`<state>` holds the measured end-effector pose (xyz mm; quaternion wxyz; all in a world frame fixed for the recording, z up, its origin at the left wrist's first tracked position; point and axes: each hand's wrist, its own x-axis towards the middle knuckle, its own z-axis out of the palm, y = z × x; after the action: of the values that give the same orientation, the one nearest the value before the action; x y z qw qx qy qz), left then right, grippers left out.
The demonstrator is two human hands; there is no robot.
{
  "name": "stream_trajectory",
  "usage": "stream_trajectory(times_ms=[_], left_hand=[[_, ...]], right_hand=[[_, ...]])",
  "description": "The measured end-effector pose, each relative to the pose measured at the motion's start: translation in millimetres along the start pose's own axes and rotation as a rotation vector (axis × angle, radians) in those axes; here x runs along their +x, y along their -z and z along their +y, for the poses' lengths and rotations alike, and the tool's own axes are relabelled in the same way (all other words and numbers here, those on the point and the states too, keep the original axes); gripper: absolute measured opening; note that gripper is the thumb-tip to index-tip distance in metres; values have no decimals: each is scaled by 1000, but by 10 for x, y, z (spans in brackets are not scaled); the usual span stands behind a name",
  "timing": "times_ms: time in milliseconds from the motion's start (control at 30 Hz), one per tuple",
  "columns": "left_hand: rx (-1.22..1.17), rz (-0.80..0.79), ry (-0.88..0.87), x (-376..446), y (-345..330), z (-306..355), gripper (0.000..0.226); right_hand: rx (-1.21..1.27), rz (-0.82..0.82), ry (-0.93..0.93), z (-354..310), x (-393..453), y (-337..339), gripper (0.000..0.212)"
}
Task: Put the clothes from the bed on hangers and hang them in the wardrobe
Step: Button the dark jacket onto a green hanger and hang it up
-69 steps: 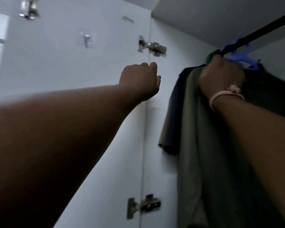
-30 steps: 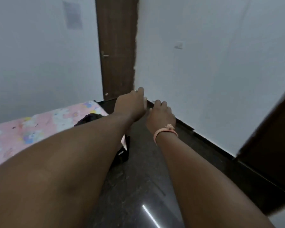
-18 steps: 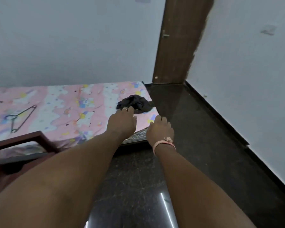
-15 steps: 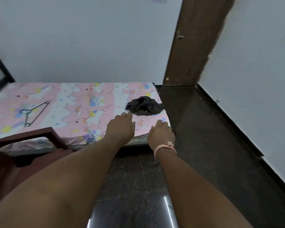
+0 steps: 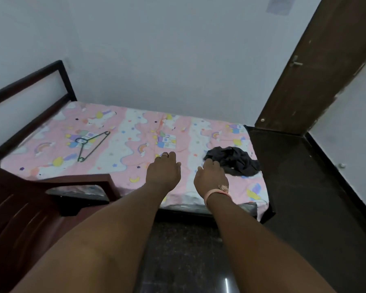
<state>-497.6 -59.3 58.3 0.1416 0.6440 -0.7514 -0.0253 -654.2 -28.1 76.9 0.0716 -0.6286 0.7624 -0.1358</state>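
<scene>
Dark garment and hanger lie on pink-sheeted bed; both hands relaxed, empty.

Left hand, right hand outstretched, empty

Dark garment: black or charcoal fabric, crumpled in a loose heap, lying near the right end of the bed, which has a pink cartoon-print sheet. Hanger: thin, dark green, triangular, bare, lying flat on the sheet toward the left end, well apart from the garment.
</scene>
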Motion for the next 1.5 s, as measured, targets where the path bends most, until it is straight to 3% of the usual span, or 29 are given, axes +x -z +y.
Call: stream_trajectory(times_ms=[467,1000,1233,1500], left_hand=[[11,25,244,1057,-150,-1161,36],[23,87,632,2906,-331,-2056,33],[2,49,756,3136,-601,-2472,32],[-99,8,919,3090,-950,-3498,33]], right_hand=[[60,-122,199,-1076,1445,-648,33],[98,-267,544,-2030,3815,-1372,31],[96,-371,608,-2476,4187,-1800,32],[70,-515,648,-3493,4273,-2470,33]])
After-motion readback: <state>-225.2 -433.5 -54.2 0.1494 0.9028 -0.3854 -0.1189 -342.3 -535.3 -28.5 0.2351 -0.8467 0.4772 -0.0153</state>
